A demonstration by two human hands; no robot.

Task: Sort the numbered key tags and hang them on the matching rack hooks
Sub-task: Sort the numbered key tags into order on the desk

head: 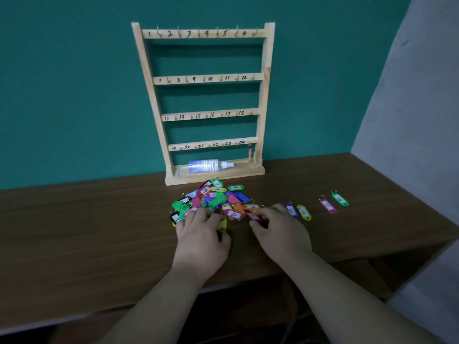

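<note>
Counter (pixel 99 219): brown wood grain, set against a teal wall.

Rack (pixel 264 95): pale wood, upright at the back of the counter, with four hook rails numbered 1 to 24.

Left hand (pixel 201 242): fingers spread wide and flat on the near left edge of the pile.

Right hand (pixel 280 234): fingers curled, thumb and fingertips pinching a pink tag (pixel 253 216) at the pile's right edge.

Pile of key tags (pixel 216 197): mixed colours, heaped just in front of the rack base.

Bottle (pixel 208 165): clear, lying on its side on the rack base.

Set-apart tags, right of the pile: purple tag (pixel 291 210) and yellow tag (pixel 304 212) side by side. Farther right: loose pink tag (pixel 328 206) and green tag (pixel 340 199).

Orange tag (pixel 250 155): hanging from hook 24.
</note>
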